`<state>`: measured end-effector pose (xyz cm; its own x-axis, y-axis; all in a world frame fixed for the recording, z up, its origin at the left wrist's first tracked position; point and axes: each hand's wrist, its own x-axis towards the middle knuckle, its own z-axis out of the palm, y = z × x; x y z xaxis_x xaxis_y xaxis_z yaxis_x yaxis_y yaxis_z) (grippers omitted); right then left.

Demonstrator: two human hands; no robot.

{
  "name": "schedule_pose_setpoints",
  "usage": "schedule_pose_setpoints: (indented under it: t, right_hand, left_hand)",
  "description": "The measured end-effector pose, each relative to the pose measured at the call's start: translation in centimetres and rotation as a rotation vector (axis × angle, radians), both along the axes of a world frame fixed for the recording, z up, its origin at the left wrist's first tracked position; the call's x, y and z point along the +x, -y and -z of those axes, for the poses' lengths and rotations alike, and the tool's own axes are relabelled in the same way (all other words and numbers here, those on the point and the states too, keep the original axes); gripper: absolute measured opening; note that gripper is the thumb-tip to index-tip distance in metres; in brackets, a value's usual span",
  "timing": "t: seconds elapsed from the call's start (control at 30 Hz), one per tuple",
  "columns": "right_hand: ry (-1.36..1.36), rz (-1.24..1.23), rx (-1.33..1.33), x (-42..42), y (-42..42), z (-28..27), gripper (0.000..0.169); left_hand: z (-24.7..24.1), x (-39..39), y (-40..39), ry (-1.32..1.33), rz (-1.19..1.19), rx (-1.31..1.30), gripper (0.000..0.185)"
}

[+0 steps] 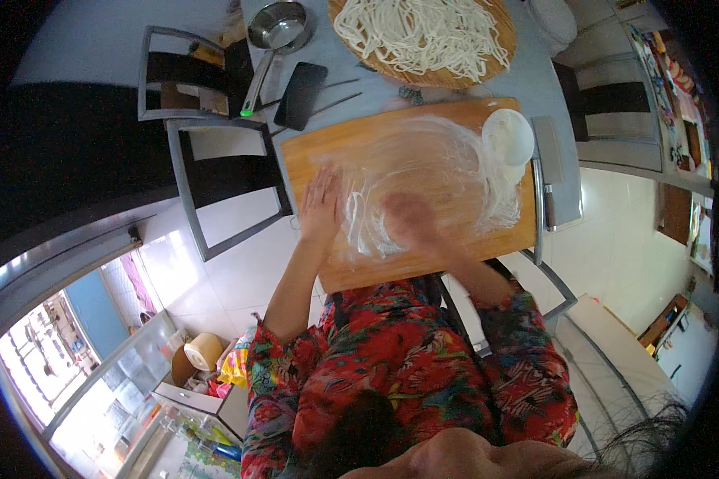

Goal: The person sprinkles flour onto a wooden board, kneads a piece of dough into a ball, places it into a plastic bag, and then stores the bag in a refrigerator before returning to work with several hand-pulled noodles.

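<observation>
A wooden board (359,272) lies before me, with white flour (455,135) smeared across its middle and right. Flat on the board's left part rests my left hand (322,194), holding nothing, its fingers a little apart. My right hand (408,218) is over the lower middle of the board, blurred by motion, so its fingers cannot be made out. A white bowl (507,136) with pale powder in it stands at the board's upper right corner, beside a heap of flour (503,206).
Beyond the board, white noodles (419,36) lie on a round woven tray (506,36). A metal saucepan (277,27), a black phone (301,96) and chopsticks (338,103) are at upper left. A cleaver (547,149) lies right of the board. Chairs (186,191) flank the table.
</observation>
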<state>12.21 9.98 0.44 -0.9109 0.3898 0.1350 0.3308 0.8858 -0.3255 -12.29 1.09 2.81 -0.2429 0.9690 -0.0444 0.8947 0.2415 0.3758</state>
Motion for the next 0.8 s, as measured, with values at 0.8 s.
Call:
schedule_pose_setpoints:
  t: [0.8]
  right_hand:
    - [0.186, 0.273, 0.035, 7.5, -6.8, -2.2, 0.049]
  left_hand:
    - [-0.2, 4.1, 2.9, -0.058, 0.338, -0.273, 0.051]
